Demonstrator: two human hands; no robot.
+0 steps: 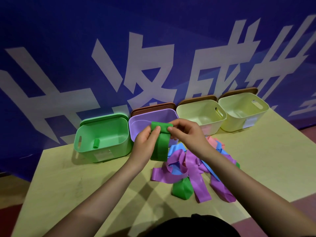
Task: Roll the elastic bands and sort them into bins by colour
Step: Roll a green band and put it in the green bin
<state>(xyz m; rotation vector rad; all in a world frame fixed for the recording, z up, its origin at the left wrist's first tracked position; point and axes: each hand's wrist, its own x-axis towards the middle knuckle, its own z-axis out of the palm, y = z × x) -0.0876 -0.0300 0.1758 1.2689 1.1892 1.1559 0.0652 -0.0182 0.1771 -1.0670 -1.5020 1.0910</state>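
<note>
Two hands, left hand (147,139) and right hand (186,132), pinch the top of a green elastic band (159,142), raised before the purple bin (136,124). Risk: slack pinch lets the roll spring loose, missing the green bin (102,134).

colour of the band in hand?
Green band, pinched by left hand and right hand; head view.
</note>
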